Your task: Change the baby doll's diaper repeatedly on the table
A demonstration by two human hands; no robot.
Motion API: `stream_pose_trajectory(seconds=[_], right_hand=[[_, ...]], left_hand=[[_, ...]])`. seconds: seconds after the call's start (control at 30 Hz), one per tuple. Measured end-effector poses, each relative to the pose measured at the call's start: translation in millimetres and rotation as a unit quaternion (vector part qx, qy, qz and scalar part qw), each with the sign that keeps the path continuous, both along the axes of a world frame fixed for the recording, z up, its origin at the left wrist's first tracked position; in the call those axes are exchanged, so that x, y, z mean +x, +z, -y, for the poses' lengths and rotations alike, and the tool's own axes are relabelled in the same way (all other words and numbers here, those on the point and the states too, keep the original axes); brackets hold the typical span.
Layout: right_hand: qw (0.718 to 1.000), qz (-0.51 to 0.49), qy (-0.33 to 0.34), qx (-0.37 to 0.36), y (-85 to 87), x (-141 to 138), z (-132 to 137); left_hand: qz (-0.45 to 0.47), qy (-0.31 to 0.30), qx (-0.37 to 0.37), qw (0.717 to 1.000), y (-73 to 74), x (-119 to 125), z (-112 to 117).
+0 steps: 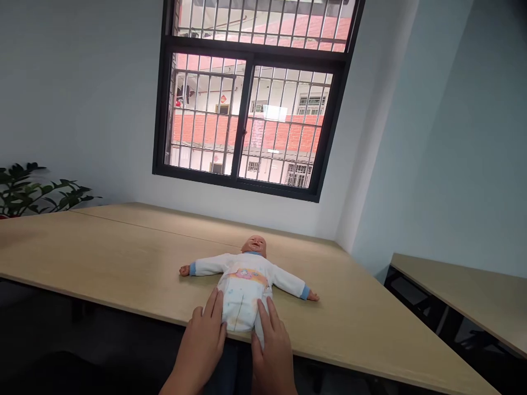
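A baby doll [247, 285] lies on its back on the table, head away from me and arms spread wide. It wears a white outfit with blue cuffs and an orange and pink print across the chest. At the near end, my left hand [205, 332] holds the doll's lower left side, fingers straight on the cloth and thumb lower down. Opposite it, my right hand [272, 343] holds the lower right side, with white cloth between thumb and fingers. The doll's legs and feet are hidden by my hands and the table edge.
The light wooden table [135, 258] has its near edge just under the doll's lower end. Behind it is a wall with a dark-framed, barred window [242, 120]. A green plant [39, 192] stands at the left, and another table [461, 280] at the right.
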State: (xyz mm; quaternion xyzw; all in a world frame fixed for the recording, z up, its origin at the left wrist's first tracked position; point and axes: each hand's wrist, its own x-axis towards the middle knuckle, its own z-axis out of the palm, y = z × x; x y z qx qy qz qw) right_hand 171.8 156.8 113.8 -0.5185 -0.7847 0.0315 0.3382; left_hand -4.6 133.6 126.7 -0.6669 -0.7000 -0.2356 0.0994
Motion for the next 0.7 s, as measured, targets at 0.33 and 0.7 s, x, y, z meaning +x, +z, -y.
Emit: stream_pose_trajectory(seconds=[0.33,0.7], right_hand=[[0.995,-0.094,0.013,-0.032,0.5,10.8,-2.4],[0.982,-0.176,0.033,-0.061,-15.9,21.5,-31.1]], left_hand=[[0.077,-0.022,0.007,0.997,-15.0,-5.1,6.3],[0.189,-0.086,-0.002,0.978,-39.4,-40.8,-20.7]])
